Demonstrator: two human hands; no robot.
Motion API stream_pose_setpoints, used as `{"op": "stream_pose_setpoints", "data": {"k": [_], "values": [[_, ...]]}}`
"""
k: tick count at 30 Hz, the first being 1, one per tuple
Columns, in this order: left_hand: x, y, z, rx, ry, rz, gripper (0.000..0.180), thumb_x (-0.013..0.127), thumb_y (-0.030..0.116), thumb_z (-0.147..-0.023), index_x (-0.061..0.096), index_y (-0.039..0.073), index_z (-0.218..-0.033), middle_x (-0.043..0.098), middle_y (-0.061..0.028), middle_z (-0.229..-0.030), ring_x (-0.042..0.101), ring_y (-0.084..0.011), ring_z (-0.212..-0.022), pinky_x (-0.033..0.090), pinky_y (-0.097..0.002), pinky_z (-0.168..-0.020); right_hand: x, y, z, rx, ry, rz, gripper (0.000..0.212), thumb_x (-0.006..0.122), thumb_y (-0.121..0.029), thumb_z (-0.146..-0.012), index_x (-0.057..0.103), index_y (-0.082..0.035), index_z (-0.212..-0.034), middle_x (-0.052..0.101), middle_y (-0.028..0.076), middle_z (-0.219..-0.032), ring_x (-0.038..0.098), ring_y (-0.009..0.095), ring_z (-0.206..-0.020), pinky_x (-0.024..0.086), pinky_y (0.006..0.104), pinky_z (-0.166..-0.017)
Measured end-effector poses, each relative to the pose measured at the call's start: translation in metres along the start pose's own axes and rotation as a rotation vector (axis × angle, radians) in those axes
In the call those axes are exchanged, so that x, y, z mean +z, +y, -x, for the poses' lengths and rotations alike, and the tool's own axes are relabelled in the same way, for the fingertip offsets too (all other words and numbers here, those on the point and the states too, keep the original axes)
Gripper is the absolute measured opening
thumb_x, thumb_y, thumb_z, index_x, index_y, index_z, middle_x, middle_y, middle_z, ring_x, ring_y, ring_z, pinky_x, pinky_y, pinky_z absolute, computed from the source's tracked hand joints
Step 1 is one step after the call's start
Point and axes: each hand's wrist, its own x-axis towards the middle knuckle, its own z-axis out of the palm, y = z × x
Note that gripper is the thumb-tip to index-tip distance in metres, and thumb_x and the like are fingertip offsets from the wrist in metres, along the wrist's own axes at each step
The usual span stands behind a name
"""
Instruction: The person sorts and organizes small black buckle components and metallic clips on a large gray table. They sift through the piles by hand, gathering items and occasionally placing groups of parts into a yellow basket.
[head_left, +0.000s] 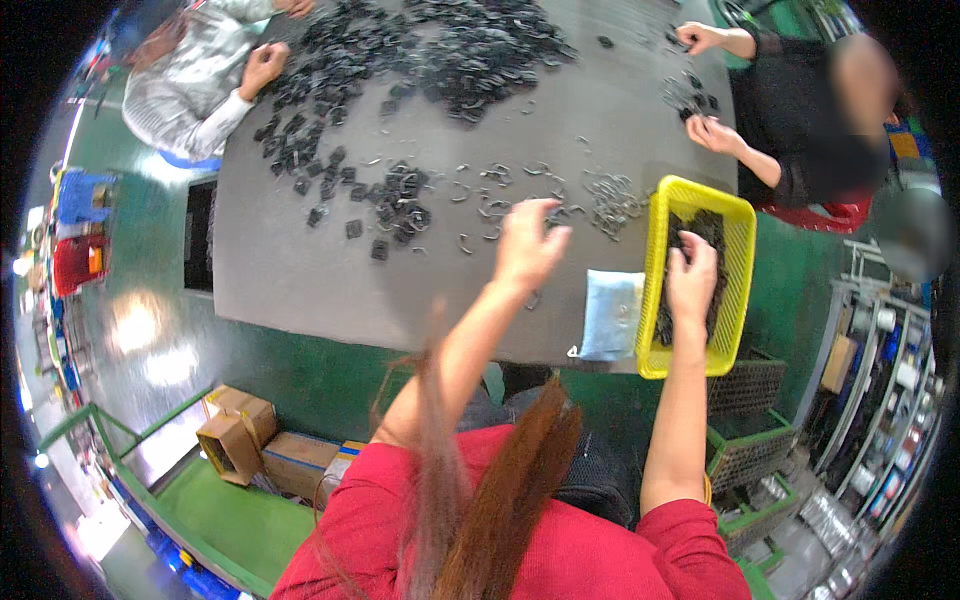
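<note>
My left hand (530, 248) is over the grey tabletop (300, 275), thumb and fingers apart, close to loose curved metal clips (497, 175). Nothing shows in its grasp, though its palm side is partly hidden. On the right, my right hand (692, 282) reaches into a yellow plastic basket (655, 300), its thumb apart from the fingers. Small dark pieces (712, 225) lie in the basket under and around that hand. A denser group of the clips (612, 200) lies between my left hand and the basket. Small black square parts (400, 195) are scattered to the left.
A large heap of black parts (470, 60) covers the far table. A light blue packet (612, 315) lies beside the basket. One co-worker's hand (262, 70) is at the far left; another person's hands (715, 135) handle parts at the far right. Cardboard boxes (240, 430) stand below left.
</note>
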Motion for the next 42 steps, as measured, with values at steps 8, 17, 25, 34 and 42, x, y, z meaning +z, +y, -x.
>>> {"op": "stream_pose_setpoints", "data": {"k": [8, 17, 25, 34, 42], "values": [[-0.197, -0.170, 0.015, -0.284, 0.416, -0.478, 0.035, 0.065, 0.012, -0.073, 0.058, 0.008, -0.107, 0.057, -0.0109, -0.105, 0.051, -0.0273, -0.105, 0.039, -0.0377, -0.092, 0.211, -0.226, 0.034, -0.553, -0.672, -0.001, 0.078, 0.080, -0.010, -0.058, 0.045, -0.023, -0.126, 0.035, 0.012, -0.134, 0.032, 0.034, -0.126, 0.040, 0.0446, -0.096], [-0.203, -0.190, -0.040, -0.069, 0.079, -0.517, 0.032, 0.068, 0.022, -0.076, 0.059, 0.011, -0.105, 0.053, -0.0077, -0.104, 0.050, -0.0279, -0.100, 0.043, -0.0385, -0.085, 0.287, -0.242, -0.010, -0.570, -0.508, 0.024, 0.022, 0.068, -0.010, -0.068, 0.063, -0.014, -0.089, 0.051, 0.006, -0.113, 0.052, 0.026, -0.103, 0.047, 0.0367, -0.083], [-0.218, -0.198, -0.060, -0.120, 0.031, -0.441, 0.022, 0.061, 0.012, -0.079, 0.055, 0.007, -0.100, 0.061, -0.0129, -0.093, 0.059, -0.0325, -0.088, 0.047, -0.0391, -0.077, 0.224, -0.189, -0.064, 0.290, -0.597, -0.679, 0.021, 0.069, -0.007, -0.075, 0.064, -0.006, -0.096, 0.065, 0.003, -0.090, 0.058, 0.007, -0.081, 0.047, 0.0230, -0.072], [-0.226, -0.159, -0.078, -0.668, -0.404, 0.922, 0.022, 0.059, 0.017, -0.087, 0.062, 0.004, -0.104, 0.063, -0.0010, -0.089, 0.059, -0.0080, -0.083, 0.050, -0.0227, -0.069, 0.252, -0.194, -0.060, -0.315, -0.317, 0.030, 0.026, 0.071, -0.020, -0.072, 0.061, -0.010, -0.094, 0.059, 0.007, -0.093, 0.058, 0.026, -0.092, 0.048, 0.0383, -0.078], [-0.153, -0.150, -0.083, -0.421, -0.155, -0.120, 0.026, 0.066, 0.032, -0.081, 0.062, 0.006, -0.084, 0.054, -0.0007, -0.060, 0.053, -0.0118, -0.056, 0.044, -0.0267, -0.053, 0.278, -0.199, -0.067, -0.073, -0.693, -0.294, 0.027, 0.073, -0.020, -0.071, 0.064, -0.009, -0.094, 0.063, 0.010, -0.086, 0.060, 0.023, -0.077, 0.049, 0.0341, -0.070]]}}
